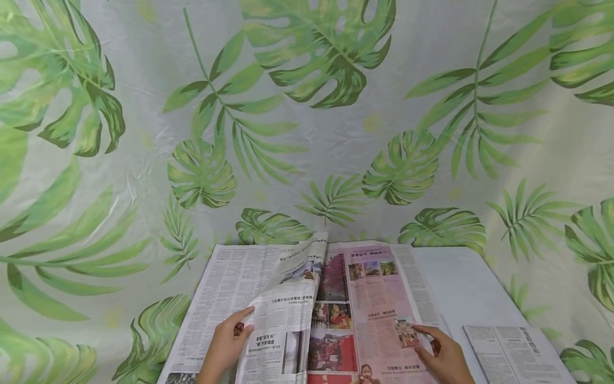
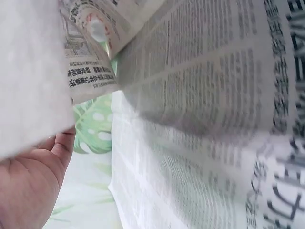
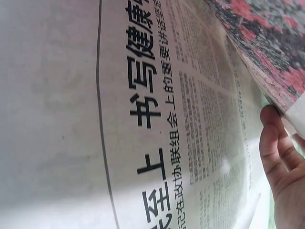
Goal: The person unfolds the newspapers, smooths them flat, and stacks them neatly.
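A person spreads both hands over an open newspaper point(image 1: 331, 314) on a white bench point(image 1: 462, 282), before a pale hanging sheet point(image 1: 307, 133) printed with green leaves. The left hand point(image 1: 225, 341) has its grip closed, thumb and fingers pinching the left edge of a white page point(image 1: 275, 322), whose far end is raised and curls over toward the right. The right hand point(image 1: 443, 354) likewise pinches the right edge of a pink page point(image 1: 379, 296), just beside a small printed picture of a building. Between the two pages runs a column of color photographs point(image 1: 331, 349), many of them red. More gray newsprint point(image 1: 206, 298) lies under and to the left of the white page, reaching the far edge of the bench. Near the right hand, a folded newspaper point(image 1: 515, 352) rests apart on the bench's near right corner. From the right wrist, bold black characters point(image 3: 145, 90) run along a sheet beside the fingers, below a printed picture of red flowers point(image 3: 267, 38).
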`<state>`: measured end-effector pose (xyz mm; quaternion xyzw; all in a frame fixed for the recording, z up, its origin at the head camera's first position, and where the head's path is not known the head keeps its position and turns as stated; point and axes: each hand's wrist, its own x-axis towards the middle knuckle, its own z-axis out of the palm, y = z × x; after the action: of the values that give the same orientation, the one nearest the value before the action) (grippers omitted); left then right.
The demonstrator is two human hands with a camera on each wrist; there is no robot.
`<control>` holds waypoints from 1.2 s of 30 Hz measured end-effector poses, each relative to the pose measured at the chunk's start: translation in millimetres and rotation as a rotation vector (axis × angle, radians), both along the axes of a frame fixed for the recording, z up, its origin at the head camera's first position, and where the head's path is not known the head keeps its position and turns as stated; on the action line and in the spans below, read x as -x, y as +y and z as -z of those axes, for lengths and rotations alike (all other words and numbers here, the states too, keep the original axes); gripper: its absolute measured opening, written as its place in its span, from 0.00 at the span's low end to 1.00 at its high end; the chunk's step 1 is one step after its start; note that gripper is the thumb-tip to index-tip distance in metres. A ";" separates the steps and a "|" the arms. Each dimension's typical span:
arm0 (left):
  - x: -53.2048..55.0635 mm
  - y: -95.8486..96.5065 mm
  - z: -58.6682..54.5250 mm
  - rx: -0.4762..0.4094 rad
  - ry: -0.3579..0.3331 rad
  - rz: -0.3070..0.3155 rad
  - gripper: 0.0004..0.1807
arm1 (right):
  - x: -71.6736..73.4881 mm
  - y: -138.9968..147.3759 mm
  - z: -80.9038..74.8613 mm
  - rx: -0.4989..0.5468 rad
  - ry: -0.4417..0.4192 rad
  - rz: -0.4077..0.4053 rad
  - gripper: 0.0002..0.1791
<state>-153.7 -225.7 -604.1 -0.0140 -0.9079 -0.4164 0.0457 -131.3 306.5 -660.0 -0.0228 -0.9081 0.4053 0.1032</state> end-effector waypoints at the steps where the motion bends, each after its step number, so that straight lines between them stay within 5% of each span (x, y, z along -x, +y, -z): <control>1: -0.6 -2.4 0.5 -0.001 -0.003 -0.004 0.26 | -0.2 0.6 -0.6 0.002 -0.008 0.000 0.26; 22: -6.4 -48.6 11.9 0.026 -0.103 -0.087 0.24 | 2.1 17.4 7.8 -0.036 -0.139 0.017 0.28; 36: -8.4 -75.2 24.7 0.061 -0.115 -0.124 0.23 | 0.6 24.0 18.7 -0.061 -0.133 0.020 0.30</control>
<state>-145.3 -300.9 -628.8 0.0649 -0.9204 -0.3852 0.0187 -131.8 330.5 -678.7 -0.0555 -0.9246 0.3740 0.0473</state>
